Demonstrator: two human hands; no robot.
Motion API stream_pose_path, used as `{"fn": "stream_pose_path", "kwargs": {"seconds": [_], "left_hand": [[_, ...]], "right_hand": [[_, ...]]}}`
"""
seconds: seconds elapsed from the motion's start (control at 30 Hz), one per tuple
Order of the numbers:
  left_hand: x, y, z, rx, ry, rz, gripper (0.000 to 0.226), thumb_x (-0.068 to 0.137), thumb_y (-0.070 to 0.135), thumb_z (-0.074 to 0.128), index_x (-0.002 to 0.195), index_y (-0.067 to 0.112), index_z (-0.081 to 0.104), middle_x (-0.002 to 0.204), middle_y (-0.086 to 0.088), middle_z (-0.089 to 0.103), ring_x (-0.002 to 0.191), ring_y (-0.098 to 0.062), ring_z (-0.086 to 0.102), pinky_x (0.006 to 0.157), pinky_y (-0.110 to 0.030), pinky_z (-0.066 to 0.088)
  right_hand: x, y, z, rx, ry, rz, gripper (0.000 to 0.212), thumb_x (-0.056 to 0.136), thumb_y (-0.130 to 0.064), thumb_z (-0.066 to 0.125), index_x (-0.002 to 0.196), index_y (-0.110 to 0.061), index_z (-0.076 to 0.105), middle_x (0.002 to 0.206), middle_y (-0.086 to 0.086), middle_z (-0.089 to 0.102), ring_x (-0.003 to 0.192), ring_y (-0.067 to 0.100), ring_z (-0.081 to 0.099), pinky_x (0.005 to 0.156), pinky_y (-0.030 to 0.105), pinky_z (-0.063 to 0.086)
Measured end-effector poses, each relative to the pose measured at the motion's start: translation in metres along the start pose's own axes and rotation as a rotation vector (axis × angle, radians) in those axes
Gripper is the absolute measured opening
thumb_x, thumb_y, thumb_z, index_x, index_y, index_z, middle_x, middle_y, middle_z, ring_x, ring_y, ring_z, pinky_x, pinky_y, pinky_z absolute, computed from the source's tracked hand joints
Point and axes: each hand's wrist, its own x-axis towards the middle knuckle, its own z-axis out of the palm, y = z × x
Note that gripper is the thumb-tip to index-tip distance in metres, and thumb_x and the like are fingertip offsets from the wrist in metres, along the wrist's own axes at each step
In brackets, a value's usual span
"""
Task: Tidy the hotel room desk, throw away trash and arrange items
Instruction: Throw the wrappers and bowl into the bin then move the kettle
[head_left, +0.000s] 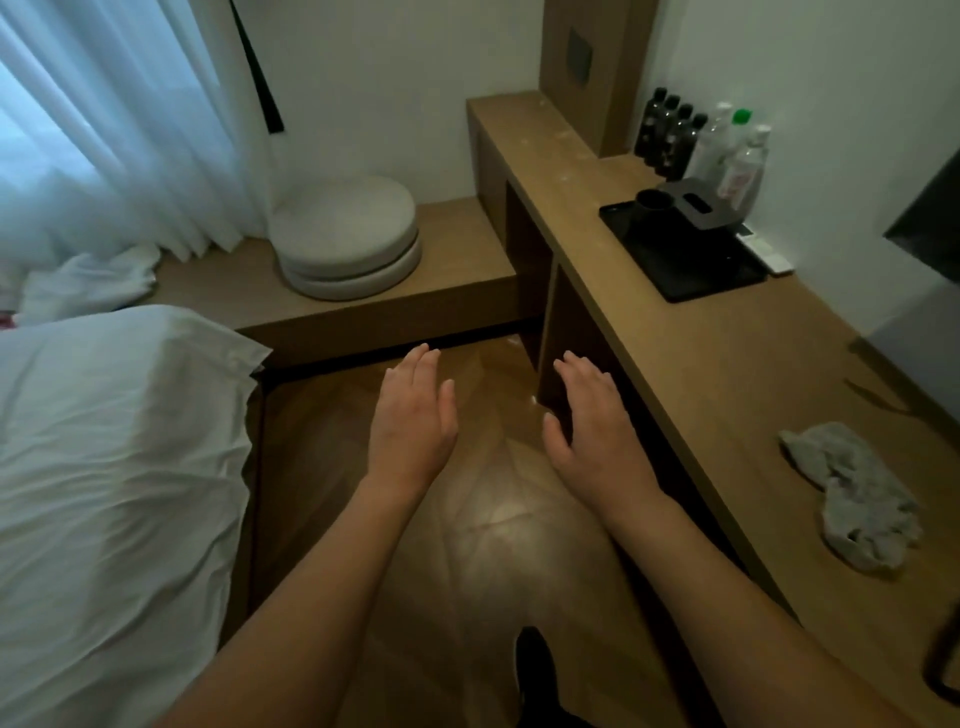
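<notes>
- Both hands are held out over the wooden floor (498, 519), palms down, fingers straight and relaxed. The left hand (415, 415) and the right hand (592, 431) are empty and touch nothing.
- A long wooden bench (701, 364) runs along the right wall. The right hand hovers just beside its front edge, not on it.
- A crumpled grey cloth (857, 499) lies near the bench's close end, well apart from everything else on the bench. It looks soft, light and limp — likely to droop and unfold when lifted, so a pinch into the bunched middle should gather it better than a pull at a corner.
- Further along sits a black tray (691, 260) with a dark cup (652, 203) and a dark box (698, 205) at its far end. The tray looks stiff and flat; it is probably best lifted level by two opposite edges, or the cup may slide.
- A white remote (766, 254) lies just beside the tray's right side.
- Against the wall behind stand four dark small bottles (670, 130) in a row and clear plastic bottles (737, 156), one with a green cap. They seem light and easy to tip, best gripped round the body.
- To the left are a bed with white bedding (104, 441), two stacked round cushions (348, 239) on a low platform, and a sheer curtain (93, 114).
</notes>
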Motion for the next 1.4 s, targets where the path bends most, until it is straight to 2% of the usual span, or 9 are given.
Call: {"fn": "stream_pose_path", "kwargs": {"seconds": [0.23,0.43,0.7,0.83,0.93,1.1,1.4], "left_hand": [[0.100,-0.014,0.007,0.052,0.065,-0.015,0.043,0.103,0.021,0.051,0.143,0.005,0.050,0.147,-0.013,0.052,0.141,-0.024,0.044,0.118,-0.049,0.036],[0.189,-0.067,0.020,0.067,0.085,-0.067,0.043,0.103,0.024,0.049,0.143,0.007,0.050,0.148,-0.011,0.052,0.142,-0.022,0.043,0.121,-0.045,0.031],[0.356,-0.143,0.022,0.038,0.082,-0.031,0.043,0.103,0.022,0.051,0.144,0.005,0.050,0.146,-0.013,0.053,0.139,-0.024,0.046,0.118,-0.048,0.036],[0.437,-0.173,0.022,0.034,0.084,-0.008,0.042,0.104,0.022,0.050,0.142,0.006,0.050,0.143,-0.012,0.055,0.136,-0.025,0.048,0.116,-0.047,0.038],[0.483,-0.190,0.030,0.027,0.068,-0.011,0.041,0.104,0.023,0.049,0.142,0.006,0.050,0.144,-0.012,0.054,0.136,-0.025,0.048,0.117,-0.046,0.037],[0.558,-0.219,0.058,0.013,0.009,-0.006,0.042,0.104,0.021,0.049,0.143,0.004,0.049,0.146,-0.013,0.052,0.139,-0.025,0.045,0.117,-0.049,0.036],[0.731,-0.237,0.100,-0.001,0.013,0.009,0.043,0.105,0.021,0.047,0.144,0.005,0.048,0.147,-0.013,0.051,0.138,-0.026,0.045,0.117,-0.048,0.035]], "right_hand": [[0.122,0.001,0.010,0.035,-0.024,-0.072,0.059,0.099,-0.023,0.054,0.153,-0.016,0.031,0.160,0.000,0.028,0.150,0.011,0.016,0.120,0.027,0.003],[0.221,-0.009,0.049,0.053,-0.058,-0.104,0.059,0.099,-0.023,0.054,0.153,-0.017,0.031,0.160,-0.001,0.029,0.150,0.011,0.016,0.123,0.031,0.009],[0.385,-0.041,0.101,0.028,-0.020,-0.087,0.059,0.099,-0.024,0.054,0.153,-0.018,0.030,0.160,-0.002,0.029,0.149,0.009,0.017,0.118,0.024,0.003],[0.457,-0.055,0.119,0.030,-0.001,-0.077,0.060,0.099,-0.023,0.054,0.153,-0.019,0.029,0.160,-0.002,0.028,0.145,0.001,0.011,0.118,0.023,0.003],[0.503,-0.060,0.133,0.020,-0.029,-0.076,0.061,0.099,-0.023,0.054,0.154,-0.018,0.030,0.161,-0.002,0.028,0.148,0.007,0.015,0.117,0.022,0.001],[0.590,-0.048,0.159,0.026,-0.056,-0.048,0.059,0.099,-0.023,0.053,0.154,-0.018,0.029,0.161,-0.002,0.026,0.149,0.009,0.016,0.116,0.019,-0.001],[0.753,-0.016,0.173,0.054,-0.062,0.010,0.060,0.100,-0.026,0.051,0.155,-0.020,0.027,0.162,-0.004,0.023,0.150,0.008,0.013,0.121,0.024,0.003]]}}
